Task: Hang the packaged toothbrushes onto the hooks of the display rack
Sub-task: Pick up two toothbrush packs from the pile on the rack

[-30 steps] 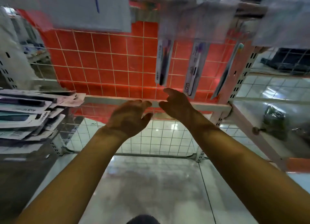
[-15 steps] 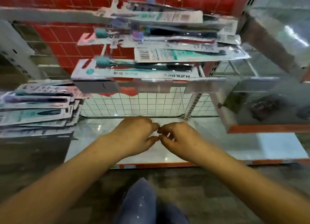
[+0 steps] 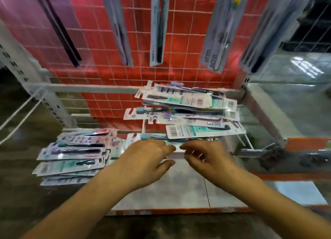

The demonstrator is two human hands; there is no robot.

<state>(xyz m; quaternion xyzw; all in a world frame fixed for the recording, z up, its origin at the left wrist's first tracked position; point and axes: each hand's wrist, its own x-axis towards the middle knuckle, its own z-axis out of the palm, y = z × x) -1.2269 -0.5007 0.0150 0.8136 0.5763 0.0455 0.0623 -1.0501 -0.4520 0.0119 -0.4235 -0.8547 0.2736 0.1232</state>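
A loose heap of packaged toothbrushes (image 3: 189,113) lies on the shelf in front of me. A second stack of packs (image 3: 75,154) sits to the left. Several packs (image 3: 158,27) hang from hooks on the red grid panel (image 3: 139,74) above. My left hand (image 3: 145,160) and my right hand (image 3: 207,158) reach side by side to the near edge of the heap, fingers loosely bent, thumbs almost meeting. Neither hand holds a pack. The lowest packs of the heap are partly hidden behind my fingers.
A white perforated upright (image 3: 35,88) stands at the left and another (image 3: 245,81) at the right. The glossy shelf board (image 3: 179,190) has an orange front edge (image 3: 179,211). A neighbouring shelf with dark items (image 3: 279,156) is at the right.
The view has tilted up, so the hanging packs show again. Both hands have moved forward from the shelf front up to the near edge of the heap.
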